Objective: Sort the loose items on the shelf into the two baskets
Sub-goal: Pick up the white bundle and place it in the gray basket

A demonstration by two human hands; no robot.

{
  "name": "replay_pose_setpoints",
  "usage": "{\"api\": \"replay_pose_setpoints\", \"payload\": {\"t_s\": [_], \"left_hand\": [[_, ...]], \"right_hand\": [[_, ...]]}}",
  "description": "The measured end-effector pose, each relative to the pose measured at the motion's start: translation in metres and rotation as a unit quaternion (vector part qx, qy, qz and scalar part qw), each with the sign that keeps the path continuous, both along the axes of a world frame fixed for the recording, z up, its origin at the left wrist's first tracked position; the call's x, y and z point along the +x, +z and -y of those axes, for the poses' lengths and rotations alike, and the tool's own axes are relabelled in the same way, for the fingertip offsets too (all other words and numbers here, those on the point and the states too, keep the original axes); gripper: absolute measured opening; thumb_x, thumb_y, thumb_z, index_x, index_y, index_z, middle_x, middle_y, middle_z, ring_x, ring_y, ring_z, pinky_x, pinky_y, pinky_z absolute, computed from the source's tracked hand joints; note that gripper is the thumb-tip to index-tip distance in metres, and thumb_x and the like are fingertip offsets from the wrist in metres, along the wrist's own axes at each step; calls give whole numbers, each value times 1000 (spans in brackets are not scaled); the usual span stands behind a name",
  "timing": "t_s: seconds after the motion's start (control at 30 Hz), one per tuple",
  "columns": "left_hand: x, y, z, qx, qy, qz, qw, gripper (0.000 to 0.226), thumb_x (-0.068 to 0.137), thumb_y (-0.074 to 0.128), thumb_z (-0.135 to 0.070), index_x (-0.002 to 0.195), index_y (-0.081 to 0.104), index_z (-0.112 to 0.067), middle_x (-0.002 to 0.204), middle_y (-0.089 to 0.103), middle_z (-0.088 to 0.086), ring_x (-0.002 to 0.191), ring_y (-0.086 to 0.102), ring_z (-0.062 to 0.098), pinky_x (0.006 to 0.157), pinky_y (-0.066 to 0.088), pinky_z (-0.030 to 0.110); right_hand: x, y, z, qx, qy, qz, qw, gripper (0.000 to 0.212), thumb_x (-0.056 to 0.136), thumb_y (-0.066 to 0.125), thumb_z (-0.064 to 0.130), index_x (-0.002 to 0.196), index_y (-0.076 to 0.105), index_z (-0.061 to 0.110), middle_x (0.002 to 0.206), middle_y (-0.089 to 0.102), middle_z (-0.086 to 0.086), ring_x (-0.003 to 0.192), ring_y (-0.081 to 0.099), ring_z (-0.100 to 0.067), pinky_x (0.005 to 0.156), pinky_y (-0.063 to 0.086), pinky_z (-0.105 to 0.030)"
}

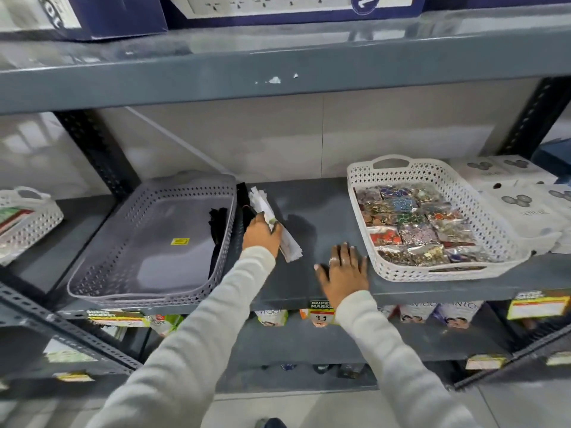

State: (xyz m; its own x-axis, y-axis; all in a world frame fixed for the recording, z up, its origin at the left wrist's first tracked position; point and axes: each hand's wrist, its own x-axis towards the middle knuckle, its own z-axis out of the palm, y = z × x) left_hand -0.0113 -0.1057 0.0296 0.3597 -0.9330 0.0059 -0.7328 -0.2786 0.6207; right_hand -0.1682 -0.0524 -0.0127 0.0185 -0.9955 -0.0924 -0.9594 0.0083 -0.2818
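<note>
The left hand (pixel 261 233) is gripping white packets (pixel 278 227) (right hand (pixel 344 270) lying flat, empty, at 5 o'clock), which are risking fanning out beside the grey basket (pixel 148 291).
</note>
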Motion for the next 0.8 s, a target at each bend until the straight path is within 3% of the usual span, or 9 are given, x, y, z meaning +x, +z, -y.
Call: {"api": "replay_pose_setpoints", "payload": {"t_s": [0.1, 0.2, 0.33, 0.43, 0.53, 0.67, 0.73, 0.8], "left_hand": [[2, 6, 28, 41, 7, 15, 999, 45, 94, 49, -29, 128, 47, 1, 128, 55, 23, 116, 56, 39, 95, 45, 40], [0, 6, 51, 97, 14, 43, 994, 55, 94, 49, -35, 133, 43, 2, 131, 54, 23, 119, 55, 37, 96, 44, 39], [-10, 7, 68, 150, 27, 25, 988, 71, 91, 57, -31, 144, 25, 4, 143, 39, 18, 127, 49, 33, 101, 42, 38], [-16, 4, 71, 170, 35, 61, 983, 61, 94, 54, -16, 142, 25, 7, 144, 36, 18, 130, 46, 31, 104, 41, 34], [-12, 8, 74, 166, 16, 50, 985, 50, 97, 47, -16, 140, 34, 6, 144, 37, 23, 133, 41, 33, 106, 38, 33], [1, 33, 76, 106, 9, -125, 986, 42, 96, 47, -20, 129, 51, 7, 135, 54, 21, 125, 52, 33, 100, 42, 33], [15, 58, 68, 48, 14, -259, 964, 34, 96, 45, -13, 122, 54, 8, 120, 60, 19, 101, 62, 31, 78, 49, 31], [36, 85, 54, 0, 27, -444, 896, 18, 97, 39, -8, 109, 50, 1, 98, 55, 18, 59, 64, 29, 44, 50, 23]], "right_hand": [[0, -9, 2, -2, 7, -26, 1000, 66, 96, 16, 51, 151, 18, 14, 161, 10, -10, 150, 5, -27, 119, 3, -52], [0, -13, 2, -33, -1, -16, 999, 87, 78, -3, 55, 149, 26, 13, 160, 20, -11, 149, 14, -28, 118, 9, -54], [1, -14, 3, -34, -2, -7, 999, 93, 72, -7, 56, 150, 24, 15, 160, 18, -9, 149, 12, -27, 119, 8, -53], [0, -13, 3, -33, -5, -19, 999, 94, 70, -9, 57, 150, 20, 18, 161, 15, -6, 150, 10, -25, 119, 7, -51], [2, -14, 1, -40, -7, -20, 999, 93, 71, -7, 57, 150, 24, 18, 160, 18, -7, 149, 13, -25, 119, 9, -51], [3, -16, 2, -56, -18, -22, 998, 90, 74, -2, 56, 147, 33, 15, 157, 28, -9, 147, 21, -27, 118, 13, -53], [3, -15, 1, -43, -12, -27, 999, 93, 71, -6, 57, 148, 28, 17, 159, 22, -7, 149, 16, -25, 119, 9, -51], [3, -14, 1, -49, -13, -29, 998, 92, 72, -6, 56, 148, 29, 17, 159, 22, -7, 149, 16, -25, 119, 9, -51]]}}
